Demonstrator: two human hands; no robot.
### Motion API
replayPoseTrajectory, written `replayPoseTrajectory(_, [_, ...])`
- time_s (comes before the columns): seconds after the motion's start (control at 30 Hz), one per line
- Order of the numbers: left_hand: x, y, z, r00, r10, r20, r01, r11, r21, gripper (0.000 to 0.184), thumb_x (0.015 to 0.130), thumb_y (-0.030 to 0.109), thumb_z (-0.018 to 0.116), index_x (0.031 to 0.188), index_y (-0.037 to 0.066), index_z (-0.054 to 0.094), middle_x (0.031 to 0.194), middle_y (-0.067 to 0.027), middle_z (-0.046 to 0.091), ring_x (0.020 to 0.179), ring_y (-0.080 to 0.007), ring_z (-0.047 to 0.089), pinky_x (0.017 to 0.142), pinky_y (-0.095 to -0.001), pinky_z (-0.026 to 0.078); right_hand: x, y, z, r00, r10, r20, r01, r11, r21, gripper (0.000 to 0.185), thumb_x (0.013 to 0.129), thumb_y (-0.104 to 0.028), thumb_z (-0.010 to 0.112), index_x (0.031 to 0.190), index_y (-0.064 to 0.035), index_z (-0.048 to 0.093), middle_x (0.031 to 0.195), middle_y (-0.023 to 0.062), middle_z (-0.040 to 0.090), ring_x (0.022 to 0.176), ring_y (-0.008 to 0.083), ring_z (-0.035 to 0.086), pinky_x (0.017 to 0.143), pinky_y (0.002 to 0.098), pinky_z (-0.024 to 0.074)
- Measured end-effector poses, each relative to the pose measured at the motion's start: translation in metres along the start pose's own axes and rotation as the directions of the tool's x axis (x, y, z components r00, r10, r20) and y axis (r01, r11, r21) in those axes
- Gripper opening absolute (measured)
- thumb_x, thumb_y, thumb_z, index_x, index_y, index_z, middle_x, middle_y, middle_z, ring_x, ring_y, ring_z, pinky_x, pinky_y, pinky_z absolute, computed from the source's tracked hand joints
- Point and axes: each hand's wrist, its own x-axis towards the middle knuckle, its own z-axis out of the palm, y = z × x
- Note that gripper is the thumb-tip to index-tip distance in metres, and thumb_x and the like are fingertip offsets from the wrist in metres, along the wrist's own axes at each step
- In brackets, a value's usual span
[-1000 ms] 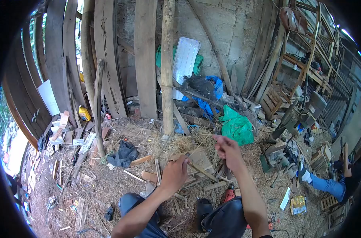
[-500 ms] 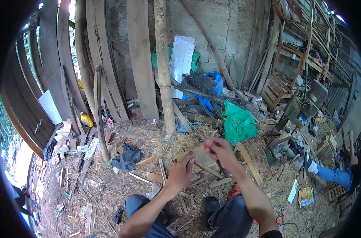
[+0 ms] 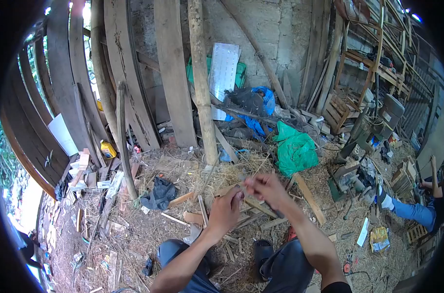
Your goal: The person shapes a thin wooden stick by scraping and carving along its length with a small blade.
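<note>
My left hand is closed, its thumb and forefinger pinching a small dark piece whose kind I cannot make out. My right hand is just beside it, fingers curled, the fingertips close to the left thumb. Under the right palm a dark narrow object shows in part, too hidden to name. Below both hands lie loose wood strips on straw-strewn ground. My knees are bent beneath my forearms.
A green plastic sheet lies ahead, near a wooden post. A black plastic bag is at the left, with a yellow jug farther back. At the right, a person in blue trousers sits near machinery.
My right hand has moved slightly left and down, nearer the left fingertips. The left hand has shifted slightly, and its small dark piece shows less than before.
</note>
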Motion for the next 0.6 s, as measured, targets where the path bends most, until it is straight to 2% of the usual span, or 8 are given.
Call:
replayPoseTrajectory(0.07, [-0.001, -0.004, -0.001, 0.989, 0.096, -0.114, -0.101, 0.994, -0.041, 0.012, 0.093, 0.011, 0.051, 0.097, 0.004, 0.060, 0.063, -0.0152, 0.057, 0.053, -0.0270, 0.058, 0.051, -0.0345, 0.041, -0.003, -0.001, 0.005, 0.995, 0.028, 0.094, -0.028, 1.000, 0.001, 0.024, 0.092, -0.020, 0.059, 0.089, 0.0036, 0.062, 0.067, 0.0005, 0.057, 0.048, 0.0041, 0.040, 0.042, 0.0195, 0.0281])
replayPoseTrajectory(0.17, [-0.001, -0.001, -0.004, 0.995, 0.088, -0.053, -0.088, 0.996, 0.004, 0.013, 0.093, 0.012, 0.051, 0.097, 0.004, 0.060, 0.064, -0.0143, 0.057, 0.053, -0.0258, 0.057, 0.052, -0.0341, 0.042, 0.006, -0.006, -0.018, 0.997, 0.025, -0.078, -0.021, 0.999, 0.048, 0.024, 0.092, -0.021, 0.061, 0.089, 0.0029, 0.063, 0.067, 0.0001, 0.057, 0.048, 0.0041, 0.040, 0.042, 0.0192, 0.0285])
replayPoseTrajectory(0.23, [-0.003, -0.007, 0.003, 0.996, 0.067, -0.056, -0.067, 0.998, 0.006, 0.013, 0.093, 0.012, 0.050, 0.097, 0.004, 0.060, 0.065, -0.0140, 0.057, 0.053, -0.0251, 0.056, 0.053, -0.0337, 0.042, 0.007, -0.001, -0.013, 0.997, 0.007, -0.080, -0.003, 0.998, 0.056, 0.024, 0.092, -0.021, 0.061, 0.089, 0.0029, 0.063, 0.067, -0.0003, 0.057, 0.048, 0.0042, 0.041, 0.042, 0.0192, 0.0288])
replayPoseTrajectory(0.3, [-0.002, -0.008, 0.006, 0.996, 0.054, -0.070, -0.054, 0.999, 0.004, 0.013, 0.094, 0.012, 0.050, 0.096, 0.004, 0.060, 0.065, -0.0136, 0.057, 0.053, -0.0245, 0.055, 0.053, -0.0332, 0.042, 0.003, 0.003, 0.000, 0.999, -0.014, -0.046, 0.005, 0.982, -0.190, 0.025, 0.092, -0.022, 0.060, 0.088, 0.0026, 0.063, 0.067, -0.0003, 0.057, 0.048, 0.0044, 0.041, 0.042, 0.0195, 0.0290])
replayPoseTrajectory(0.37, [0.000, -0.012, -0.001, 0.999, 0.000, -0.036, -0.001, 0.999, -0.034, 0.015, 0.094, 0.013, 0.049, 0.095, 0.003, 0.060, 0.066, -0.0137, 0.057, 0.055, -0.0229, 0.056, 0.054, -0.0324, 0.042, 0.015, 0.017, -0.006, 0.998, -0.014, 0.069, 0.019, 0.997, -0.071, 0.025, 0.093, -0.023, 0.059, 0.089, 0.0014, 0.062, 0.067, -0.0008, 0.057, 0.048, 0.0046, 0.042, 0.043, 0.0197, 0.0299])
replayPoseTrajectory(0.43, [-0.001, -0.004, -0.006, 1.000, 0.000, -0.018, -0.001, 0.999, -0.039, 0.015, 0.094, 0.012, 0.048, 0.094, 0.003, 0.060, 0.065, -0.0130, 0.056, 0.055, -0.0209, 0.055, 0.054, -0.0316, 0.041, 0.024, 0.013, -0.024, 0.940, -0.031, -0.339, 0.055, 0.997, 0.062, 0.024, 0.093, -0.023, 0.058, 0.090, -0.0001, 0.062, 0.068, -0.0018, 0.055, 0.048, 0.0038, 0.040, 0.043, 0.0196, 0.0289])
replayPoseTrajectory(0.5, [-0.003, -0.003, -0.007, 1.000, 0.015, -0.007, -0.015, 0.999, -0.053, 0.016, 0.095, 0.012, 0.048, 0.093, 0.003, 0.060, 0.064, -0.0124, 0.055, 0.055, -0.0188, 0.054, 0.054, -0.0309, 0.041, 0.018, 0.001, -0.038, 0.959, -0.127, -0.252, 0.146, 0.988, 0.057, 0.023, 0.094, -0.023, 0.056, 0.092, -0.0007, 0.061, 0.067, -0.0026, 0.054, 0.048, 0.0034, 0.039, 0.042, 0.0196, 0.0271])
replayPoseTrajectory(0.6, [-0.003, -0.008, -0.004, 0.999, 0.031, 0.010, -0.030, 0.999, -0.034, 0.016, 0.095, 0.013, 0.047, 0.093, 0.002, 0.060, 0.061, -0.0101, 0.052, 0.054, -0.0147, 0.048, 0.053, -0.0301, 0.038, 0.011, 0.000, -0.033, 0.983, -0.018, -0.183, 0.058, 0.975, 0.215, 0.021, 0.094, -0.021, 0.056, 0.091, -0.0004, 0.061, 0.068, -0.0015, 0.055, 0.046, 0.0040, 0.037, 0.042, 0.0196, 0.0272])
